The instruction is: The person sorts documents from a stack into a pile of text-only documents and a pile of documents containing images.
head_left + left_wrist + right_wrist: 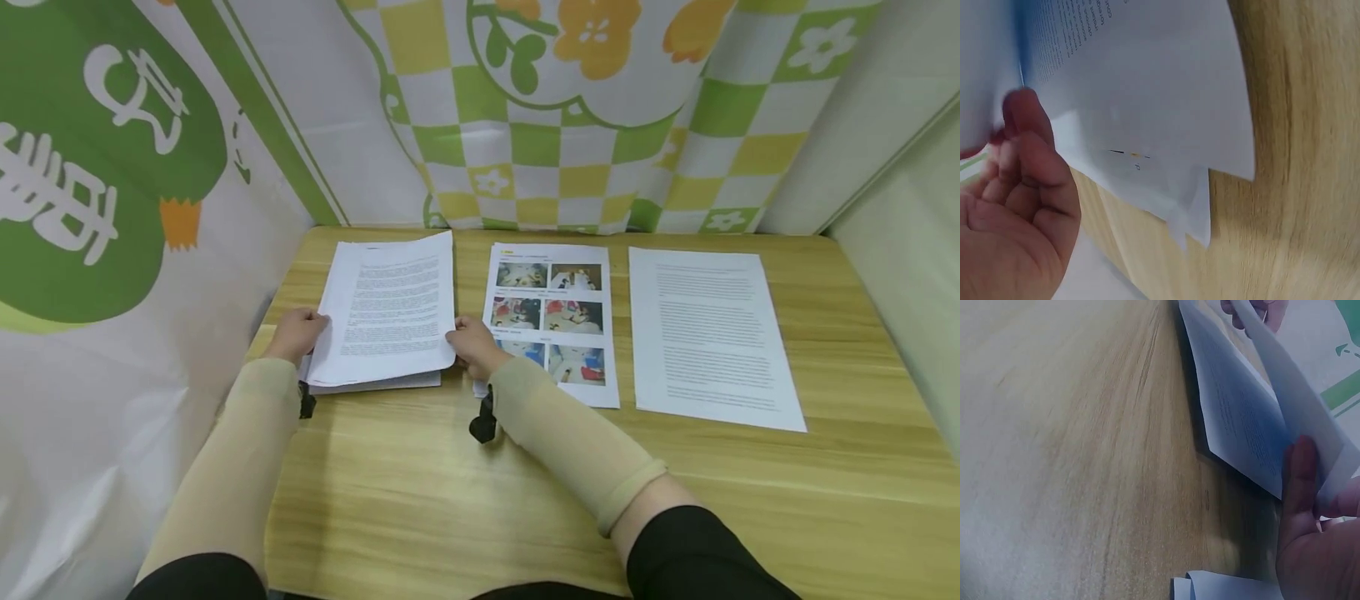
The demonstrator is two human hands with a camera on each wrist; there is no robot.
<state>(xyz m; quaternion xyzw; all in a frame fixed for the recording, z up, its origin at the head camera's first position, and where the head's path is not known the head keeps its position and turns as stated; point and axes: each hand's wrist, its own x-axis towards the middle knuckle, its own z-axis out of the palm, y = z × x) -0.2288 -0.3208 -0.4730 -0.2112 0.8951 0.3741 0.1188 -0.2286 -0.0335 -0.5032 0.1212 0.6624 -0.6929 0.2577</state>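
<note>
Nearest me, two pale sleeves (577,437) reach out over the bench (405,492), with a small black device (482,419) below the right wrist. Just beyond, both hands are busy with the same printed paper (393,308), at the left of the bench: the left hand (298,332) pinches its left edge, and the right hand (474,342) grips its lower right edge, thumb on one side and fingers behind. Whether that is one sheet or several, I can't tell. Holding it from opposite sides presumably stops it sagging or twisting, since paper this thin would likely droop from one corner. It is tilted clear of the lower sheets (390,383), whose staggered edges suggest they were never squared up. Right of it, partly behind the right hand, lies a picture page (573,333), with a white edge poking out at its lower left corner; farther right, well apart from the hands, a text page (712,333) lies flat. The gaps between them look meant to keep each group separate and easy to pick up. Behind everything hangs a checked curtain (517,142), closing off the bench's far edge.
</note>
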